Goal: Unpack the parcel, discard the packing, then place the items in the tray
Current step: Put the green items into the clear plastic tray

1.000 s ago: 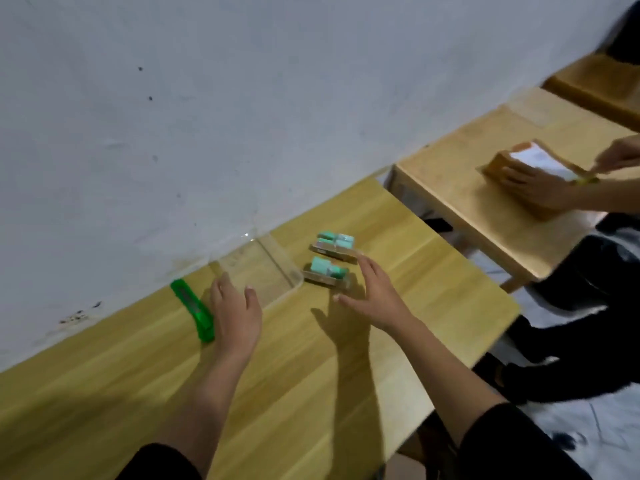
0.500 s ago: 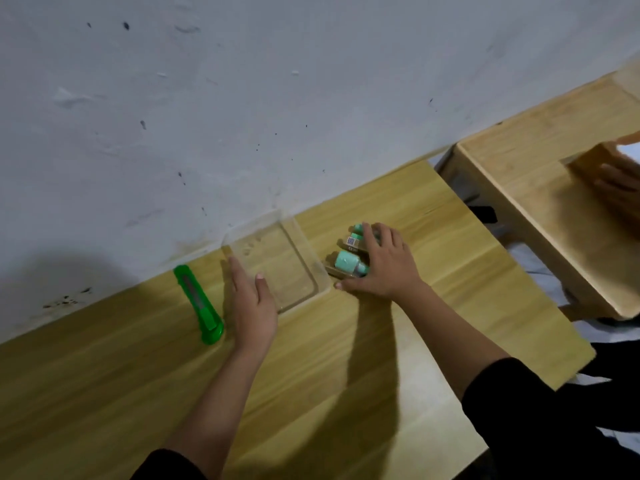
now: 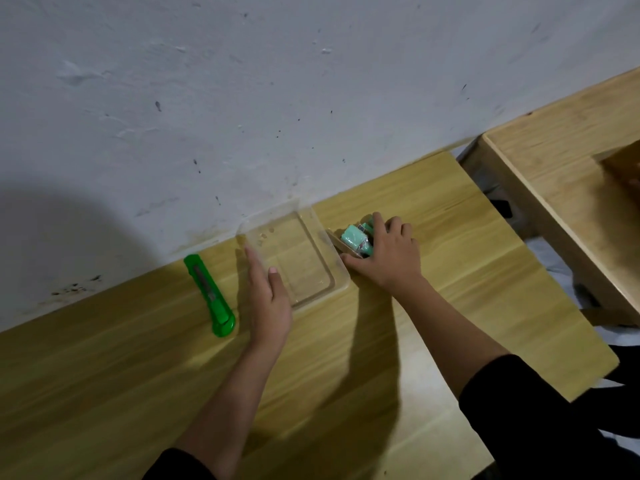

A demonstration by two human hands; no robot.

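The clear plastic tray [image 3: 313, 268] sits empty against the wall, with the mint-green packaged items [image 3: 355, 240] (partly covered) just beside its right rim.

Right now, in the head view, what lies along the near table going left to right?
green utility knife → left hand → clear tray → mint-green packaged items → right hand

Clear tray [image 3: 313, 216] interior open from above; left hand [image 3: 268, 299] blocks its near-left rim, green packets [image 3: 356, 239] apparently touch its right.
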